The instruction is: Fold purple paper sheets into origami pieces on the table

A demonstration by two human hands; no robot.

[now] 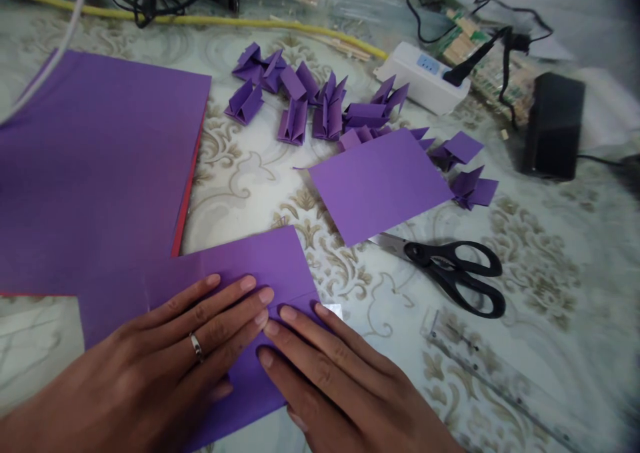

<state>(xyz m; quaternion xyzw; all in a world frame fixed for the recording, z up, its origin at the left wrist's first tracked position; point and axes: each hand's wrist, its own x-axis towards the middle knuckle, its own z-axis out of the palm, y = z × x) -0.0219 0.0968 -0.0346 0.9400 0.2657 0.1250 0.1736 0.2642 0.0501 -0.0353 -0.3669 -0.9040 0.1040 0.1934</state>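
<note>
A purple paper sheet [240, 263] lies on the patterned tablecloth at the near edge, with a fold line running across it. My left hand [165, 360], a ring on one finger, lies flat on this sheet with its fingers stretched out. My right hand [340, 380] lies flat beside it, fingertips pressing on the sheet's folded right part. The fingertips of both hands meet near the fold.
A large purple sheet [95, 166] over a red one lies at the left. A smaller purple piece [380, 183] rests mid-table, black scissors [455, 270] right of it, a clear ruler [500, 380] nearer. Several folded purple pieces [300, 103] sit behind. A white power strip [423, 73], cables and a black adapter [553, 126] stand at the back right.
</note>
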